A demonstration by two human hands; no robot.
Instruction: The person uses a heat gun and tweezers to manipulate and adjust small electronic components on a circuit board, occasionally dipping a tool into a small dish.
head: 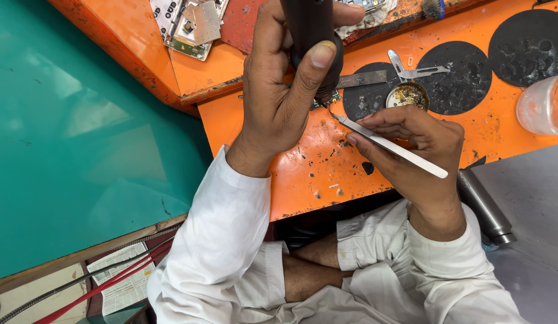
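Orange bench: slim steel tweezers (curved tip), right hand.

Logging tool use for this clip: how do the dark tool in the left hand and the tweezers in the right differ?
The dark tool is thick, black and held nearly upright in the left hand; the tweezers are thin, silvery and slanted low in the right hand. The tool's top leaves the frame; the tweezers show whole. Both tips meet over the orange bench.
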